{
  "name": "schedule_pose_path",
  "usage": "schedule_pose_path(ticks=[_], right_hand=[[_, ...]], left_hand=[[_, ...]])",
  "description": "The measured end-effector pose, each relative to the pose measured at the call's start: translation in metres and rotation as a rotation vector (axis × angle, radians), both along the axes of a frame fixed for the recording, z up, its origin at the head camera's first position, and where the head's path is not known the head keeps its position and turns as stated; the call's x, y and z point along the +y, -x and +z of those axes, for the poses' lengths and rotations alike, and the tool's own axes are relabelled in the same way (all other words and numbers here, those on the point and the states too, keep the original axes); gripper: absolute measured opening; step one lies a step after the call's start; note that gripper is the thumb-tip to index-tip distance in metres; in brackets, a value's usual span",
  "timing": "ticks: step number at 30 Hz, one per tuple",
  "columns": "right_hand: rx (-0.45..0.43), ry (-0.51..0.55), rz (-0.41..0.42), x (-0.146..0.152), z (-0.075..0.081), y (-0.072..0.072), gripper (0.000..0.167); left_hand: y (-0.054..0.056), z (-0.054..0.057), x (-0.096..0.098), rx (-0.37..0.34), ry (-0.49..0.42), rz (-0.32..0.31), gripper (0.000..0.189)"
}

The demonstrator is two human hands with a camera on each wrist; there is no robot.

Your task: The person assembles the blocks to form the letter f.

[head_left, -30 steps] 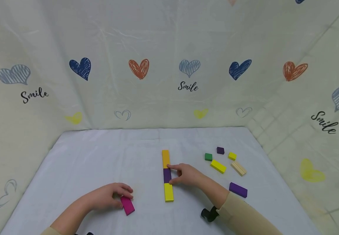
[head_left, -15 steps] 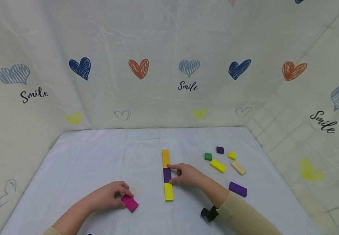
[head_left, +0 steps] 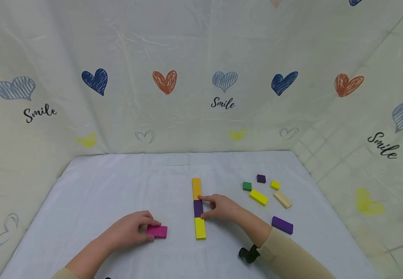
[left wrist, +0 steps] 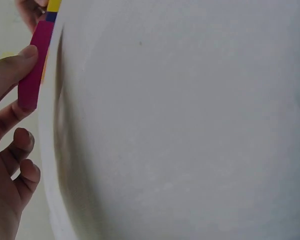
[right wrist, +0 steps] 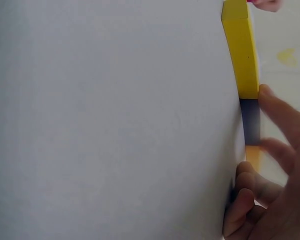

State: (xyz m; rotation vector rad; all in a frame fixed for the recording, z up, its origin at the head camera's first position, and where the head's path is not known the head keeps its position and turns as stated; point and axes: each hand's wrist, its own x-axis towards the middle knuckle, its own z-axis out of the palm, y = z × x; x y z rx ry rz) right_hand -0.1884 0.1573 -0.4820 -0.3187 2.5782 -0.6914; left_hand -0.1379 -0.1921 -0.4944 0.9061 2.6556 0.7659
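My left hand (head_left: 130, 229) pinches a magenta block (head_left: 159, 231) between thumb and fingers, left of a row of blocks. In the left wrist view the thumb lies on one face of the block and a finger touches its lower end. The row runs away from me: a yellow block (head_left: 200, 228) nearest, a dark purple block (head_left: 198, 209) in the middle, an orange block (head_left: 197, 188) farthest. From the right, my right hand (head_left: 224, 208) touches the row's side, thumb at the yellow-purple joint and straight index finger at the purple-orange joint. Its other fingers are curled in the right wrist view.
On the right of the white-covered table (head_left: 117, 186) lie a green cube (head_left: 247, 186), a dark cube (head_left: 261, 178), a small yellow block (head_left: 275, 185), a longer yellow block (head_left: 259, 197), a ridged wooden block (head_left: 283, 200) and a purple block (head_left: 282, 225). A black device (head_left: 248, 254) sits under the right sleeve.
My left hand has moved slightly right and away from me. The magenta block in it has turned from slanting to lying crosswise, its free end toward the row. My right hand has stayed put.
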Motion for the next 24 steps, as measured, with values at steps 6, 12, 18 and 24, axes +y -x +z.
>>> schedule_pose_path(ticks=[6,12,18,24], right_hand=[[0.001,0.002,-0.003,0.000,0.000,-0.001,0.072],[-0.001,-0.001,0.001,0.001,-0.002,0.000,0.072],[-0.006,-0.001,-0.005,0.001,-0.003,0.001,0.073],[-0.011,-0.001,-0.012,-0.001,0.000,0.001,0.073]], left_hand=[[0.011,0.005,0.002,0.008,0.010,0.091,0.037],[0.029,0.008,0.010,-0.002,0.005,0.173,0.035],[0.051,0.008,0.021,-0.008,-0.016,0.231,0.037],[0.077,0.007,0.037,-0.036,-0.008,0.274,0.037]])
